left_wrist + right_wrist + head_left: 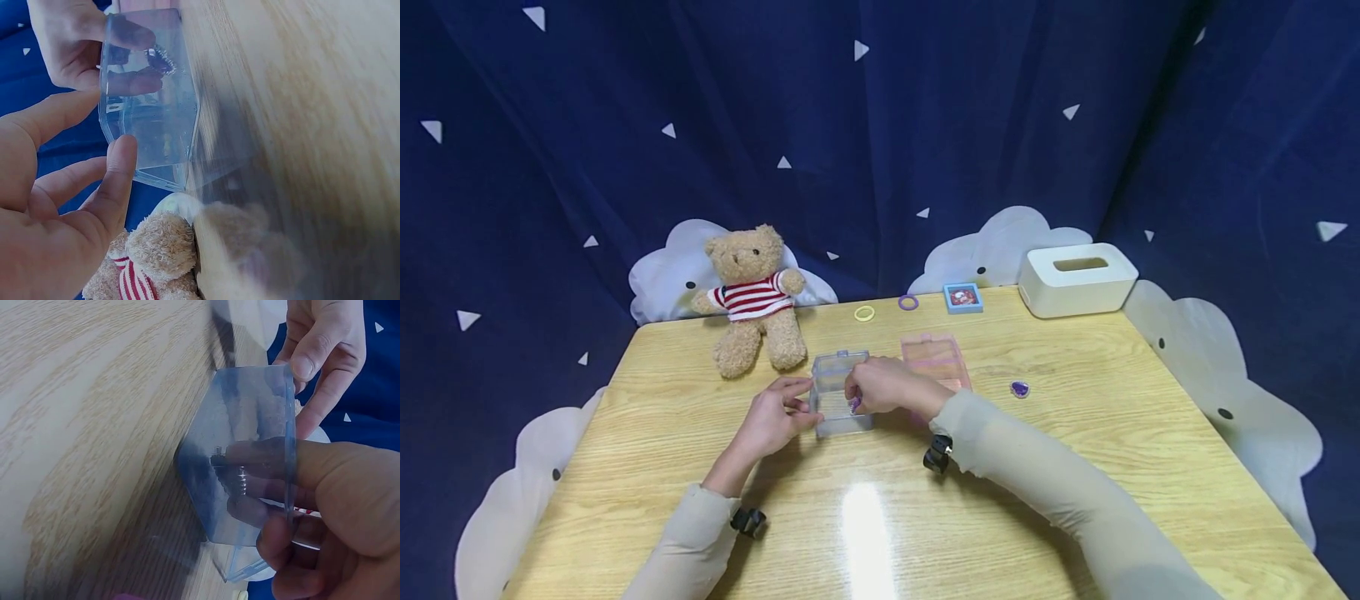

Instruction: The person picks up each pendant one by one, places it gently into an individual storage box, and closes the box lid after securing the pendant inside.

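A clear bluish plastic box (844, 426) stands on the table with its lid (841, 360) raised at the back. My left hand (777, 417) touches the box's left side with thumb and fingers spread and fairly straight. Reaching over the rim, my right hand (887, 385) pinches a purple gem (161, 61) with a sparkling silvery edge inside the box. Through the clear wall in the right wrist view, the gem (230, 475) shows between thumb and finger. To the right, a pink clear box (936, 354) has its lid up, partly hidden by my right forearm.
Another purple gem (1019, 389) lies at the right. Along the back are a teddy bear (751, 304), a yellow ring (864, 321), a purple ring (908, 308), a blue-framed square (963, 308) and a white tissue box (1078, 292).
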Available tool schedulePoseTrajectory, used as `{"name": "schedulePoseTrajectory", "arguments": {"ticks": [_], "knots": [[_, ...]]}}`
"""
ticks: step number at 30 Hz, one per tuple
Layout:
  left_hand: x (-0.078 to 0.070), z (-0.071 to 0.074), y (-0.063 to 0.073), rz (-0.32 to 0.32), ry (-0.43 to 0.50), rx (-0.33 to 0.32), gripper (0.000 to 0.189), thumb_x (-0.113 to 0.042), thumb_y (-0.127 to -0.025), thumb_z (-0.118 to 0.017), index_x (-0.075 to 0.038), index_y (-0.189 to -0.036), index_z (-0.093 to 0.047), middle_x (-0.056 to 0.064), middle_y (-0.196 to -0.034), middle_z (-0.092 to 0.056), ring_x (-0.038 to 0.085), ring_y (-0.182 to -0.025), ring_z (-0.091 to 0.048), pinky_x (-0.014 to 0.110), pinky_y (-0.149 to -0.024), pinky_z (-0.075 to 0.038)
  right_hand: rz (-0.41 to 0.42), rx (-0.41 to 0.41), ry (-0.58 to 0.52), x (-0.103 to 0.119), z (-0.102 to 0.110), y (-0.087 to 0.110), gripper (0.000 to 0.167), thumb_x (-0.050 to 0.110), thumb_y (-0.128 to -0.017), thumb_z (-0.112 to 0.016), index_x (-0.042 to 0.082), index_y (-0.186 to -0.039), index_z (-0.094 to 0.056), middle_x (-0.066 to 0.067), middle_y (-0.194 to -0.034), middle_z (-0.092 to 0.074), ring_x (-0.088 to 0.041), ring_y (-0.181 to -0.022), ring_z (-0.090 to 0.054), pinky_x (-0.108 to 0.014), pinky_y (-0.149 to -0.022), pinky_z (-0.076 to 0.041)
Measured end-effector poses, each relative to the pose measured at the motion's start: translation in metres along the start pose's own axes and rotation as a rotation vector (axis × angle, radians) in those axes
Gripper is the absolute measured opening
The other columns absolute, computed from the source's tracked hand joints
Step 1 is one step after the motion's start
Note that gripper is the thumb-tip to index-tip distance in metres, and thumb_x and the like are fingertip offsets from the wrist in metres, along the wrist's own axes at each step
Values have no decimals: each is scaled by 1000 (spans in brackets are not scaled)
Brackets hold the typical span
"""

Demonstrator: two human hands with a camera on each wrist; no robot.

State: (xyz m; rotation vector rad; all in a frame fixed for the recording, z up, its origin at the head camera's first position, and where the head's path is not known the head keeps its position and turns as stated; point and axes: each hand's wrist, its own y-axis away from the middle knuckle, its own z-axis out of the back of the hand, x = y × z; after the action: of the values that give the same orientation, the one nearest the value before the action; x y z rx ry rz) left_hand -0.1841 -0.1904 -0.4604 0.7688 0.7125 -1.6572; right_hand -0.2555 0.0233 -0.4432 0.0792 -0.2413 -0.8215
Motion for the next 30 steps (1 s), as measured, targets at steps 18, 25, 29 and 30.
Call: {"name": "schedulePoseTrajectory", "arguments": {"ticks": [18, 25, 29, 30], "knots": [[-1, 0, 0, 8, -11, 5, 61, -11, -81, -82, 5, -135, -58, 16, -136, -58, 25, -96, -70, 18, -72, -56, 40, -60, -115, -6, 5, 7, 27, 27, -80, -83, 19, -106, -77, 4, -102, -76, -15, -95, -69, -33, -85, -56], [0, 0, -1, 8, -11, 6, 62, -11, -81, -82, 6, -135, -58, 16, -136, -58, 25, -95, -70, 17, -71, -56, 94, -132, -242, -19, 16, 18, 26, 21, -80, -79, 15, -105, -77, 1, -99, -76, -20, -95, -70, -33, -86, -54], [0, 0, -1, 11, -11, 1, 62, -9, -80, -83, 6, -135, -58, 16, -136, -58, 26, -95, -70, 19, -72, -57, 91, -171, -263, -31, 25, 27, 23, 20, -83, -76, 15, -106, -76, 5, -96, -75, -14, -82, -68, -28, -78, -53], [0, 0, -1, 11, -13, 3, 62, -9, -80, -82, 6, -135, -58, 16, -136, -58, 26, -95, -70, 19, -72, -58, 82, -179, -261, -34, 27, 30, 22, 20, -84, -75, 16, -106, -76, 6, -96, -75, -12, -79, -66, -27, -76, -53]]}}
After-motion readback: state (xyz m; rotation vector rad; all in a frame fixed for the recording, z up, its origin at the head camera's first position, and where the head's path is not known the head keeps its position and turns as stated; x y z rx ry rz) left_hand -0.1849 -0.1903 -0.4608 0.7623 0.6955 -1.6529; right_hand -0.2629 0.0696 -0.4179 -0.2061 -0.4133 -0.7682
